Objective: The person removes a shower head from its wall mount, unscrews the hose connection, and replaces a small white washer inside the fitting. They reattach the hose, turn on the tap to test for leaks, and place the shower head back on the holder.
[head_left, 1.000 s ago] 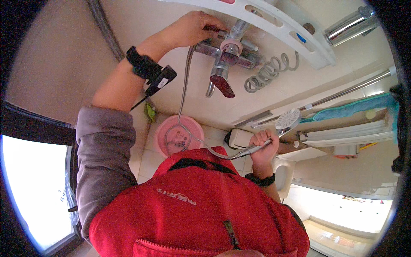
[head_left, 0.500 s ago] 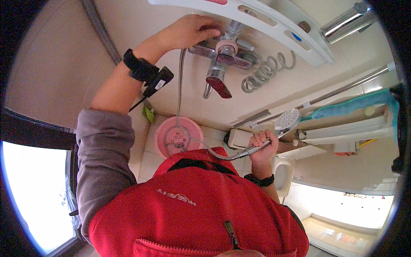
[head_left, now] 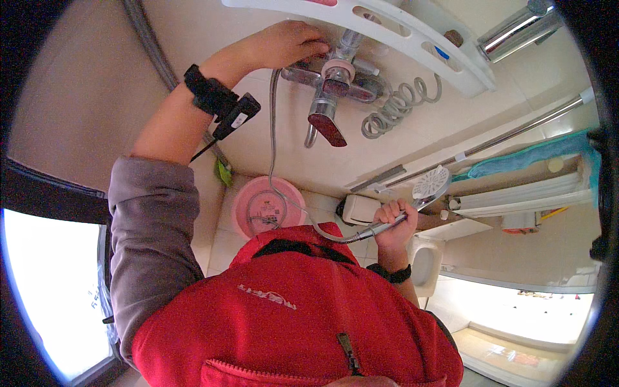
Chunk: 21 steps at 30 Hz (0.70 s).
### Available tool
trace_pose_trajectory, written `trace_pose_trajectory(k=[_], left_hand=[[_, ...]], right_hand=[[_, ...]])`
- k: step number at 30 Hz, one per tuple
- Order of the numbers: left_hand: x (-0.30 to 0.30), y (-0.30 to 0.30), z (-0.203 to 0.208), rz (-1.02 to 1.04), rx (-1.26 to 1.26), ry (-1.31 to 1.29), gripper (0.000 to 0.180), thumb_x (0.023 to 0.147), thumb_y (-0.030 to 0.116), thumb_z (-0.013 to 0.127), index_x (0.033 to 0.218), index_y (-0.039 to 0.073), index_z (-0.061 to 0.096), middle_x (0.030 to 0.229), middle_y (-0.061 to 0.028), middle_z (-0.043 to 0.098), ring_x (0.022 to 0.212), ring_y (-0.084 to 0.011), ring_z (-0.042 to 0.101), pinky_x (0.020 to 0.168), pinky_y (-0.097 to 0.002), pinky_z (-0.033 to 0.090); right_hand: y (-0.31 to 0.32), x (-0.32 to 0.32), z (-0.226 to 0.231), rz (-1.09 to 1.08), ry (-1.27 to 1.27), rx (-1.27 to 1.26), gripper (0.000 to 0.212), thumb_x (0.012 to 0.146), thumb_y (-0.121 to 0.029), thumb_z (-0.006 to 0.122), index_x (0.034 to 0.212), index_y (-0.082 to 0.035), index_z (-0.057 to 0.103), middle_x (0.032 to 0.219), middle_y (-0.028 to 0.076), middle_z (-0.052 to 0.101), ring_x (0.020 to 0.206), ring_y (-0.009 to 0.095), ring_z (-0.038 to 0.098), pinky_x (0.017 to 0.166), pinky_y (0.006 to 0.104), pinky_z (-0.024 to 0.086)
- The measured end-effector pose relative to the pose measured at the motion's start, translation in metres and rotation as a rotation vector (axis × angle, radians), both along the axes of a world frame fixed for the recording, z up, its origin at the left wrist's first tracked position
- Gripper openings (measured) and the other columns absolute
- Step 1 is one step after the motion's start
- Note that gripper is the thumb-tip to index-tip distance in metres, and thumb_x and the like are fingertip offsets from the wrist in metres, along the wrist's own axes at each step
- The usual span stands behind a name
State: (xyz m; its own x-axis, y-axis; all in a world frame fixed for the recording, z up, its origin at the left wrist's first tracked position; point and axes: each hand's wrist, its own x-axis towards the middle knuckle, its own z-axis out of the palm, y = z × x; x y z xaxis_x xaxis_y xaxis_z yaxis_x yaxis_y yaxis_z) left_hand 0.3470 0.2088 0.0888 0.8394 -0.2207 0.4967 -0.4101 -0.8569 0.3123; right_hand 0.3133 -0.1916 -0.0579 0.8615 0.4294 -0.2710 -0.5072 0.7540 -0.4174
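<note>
My left hand [head_left: 291, 45] is at the chrome shower faucet [head_left: 325, 97] on the tiled wall, its thumb and fingers curled round the upper left part. The fingertips are partly hidden there. My right hand [head_left: 394, 222] is closed round the handle of a shower head [head_left: 431, 184], whose white, dotted spray face points up and to the right. From the handle's lower end a grey metal hose [head_left: 272, 135] sags over a pink basin [head_left: 242, 209] and rises to the faucet's left end. A dark red-looking lever [head_left: 327, 129] sticks out at the faucet's front.
A white shelf [head_left: 412, 39] juts out above the faucet. A coiled grey hose [head_left: 400, 106] hangs to its right. Farther right are a metal rail [head_left: 496, 142], a teal cloth [head_left: 529, 158] and another chrome fixture [head_left: 516, 32]. A white bin [head_left: 361, 210] stands on the floor beside the basin.
The hose's lower bend over the basin has shifted slightly and its loop looks smaller. Both hands keep nearly the same places and grips.
</note>
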Motion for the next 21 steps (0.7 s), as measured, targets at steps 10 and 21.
trace_pose_trajectory(k=[10,21], left_hand=[[-0.007,-0.015,-0.012,0.021,-0.007,-0.192,0.030,0.080,0.017,0.066,0.107,0.005,0.059,0.090,-0.0134,0.065,0.081,-0.0317,0.062,0.075,-0.0387,0.050],[-0.013,-0.022,-0.007,0.059,0.048,-0.233,0.025,0.076,0.014,0.071,0.092,-0.001,0.061,0.087,-0.0159,0.065,0.086,-0.0311,0.064,0.074,-0.0398,0.051]], right_hand=[[-0.004,0.002,-0.004,-0.007,0.034,-0.032,0.019,0.083,-0.018,0.053,0.070,-0.011,0.042,0.059,-0.002,0.033,0.049,0.010,0.034,0.048,0.0252,0.033],[-0.002,0.002,-0.010,0.027,-0.028,-0.006,0.018,0.083,-0.019,0.054,0.070,-0.011,0.043,0.059,-0.003,0.033,0.049,0.010,0.034,0.048,0.0251,0.033]])
